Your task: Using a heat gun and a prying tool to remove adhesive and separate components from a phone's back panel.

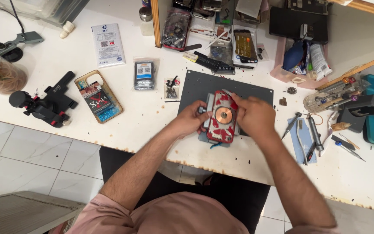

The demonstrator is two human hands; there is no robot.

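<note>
Left hand [194,118] clamps the left edge of an opened phone [221,117], steadying it on the dark mat [256,92] near the bench's near edge. Right hand [253,113] pinches tweezers [228,92] at its far end. Screwdrivers [312,132] lie right, within reach.

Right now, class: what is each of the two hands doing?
Left hand: closed on the left edge of the red-patterned phone.
Right hand: on the phone's right side, pinching a thin metal tool.

Bare table [152,117] left of mat [195,86]; tools [312,134] crowd right.
</note>
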